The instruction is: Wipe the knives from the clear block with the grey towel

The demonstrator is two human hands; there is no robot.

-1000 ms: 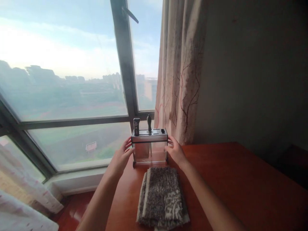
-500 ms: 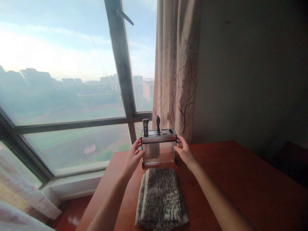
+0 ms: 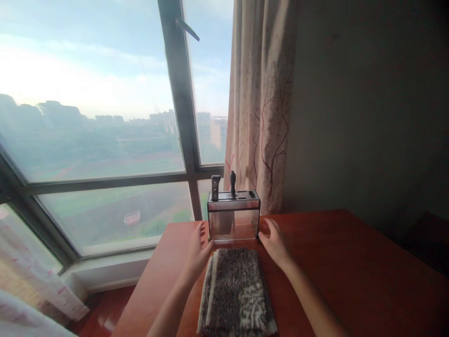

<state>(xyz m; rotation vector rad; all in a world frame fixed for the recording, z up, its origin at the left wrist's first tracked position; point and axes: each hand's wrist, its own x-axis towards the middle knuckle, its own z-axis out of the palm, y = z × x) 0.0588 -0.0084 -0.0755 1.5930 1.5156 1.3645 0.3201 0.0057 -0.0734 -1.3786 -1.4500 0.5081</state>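
The knife block point(image 3: 245, 224), clear-walled, stands upright on the far part of the worktop point(image 3: 322, 267), just beyond a folded towel point(image 3: 236, 290). The left hand point(image 3: 198, 252) and right hand point(image 3: 276, 242) flank its lower sides, fingers spread and curved; whether either thumb touches it, I cannot tell. An uneven nudge could skew it toward the far edge; a finger catching the right black handle point(image 3: 233, 183) on top could tip it.

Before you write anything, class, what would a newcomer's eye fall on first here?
Probably the bright window on the left, with a curtain beside it. Below centre, a clear box with two dark handles on top stands on the reddish table between left hand and right hand. A folded cloth lies in front.
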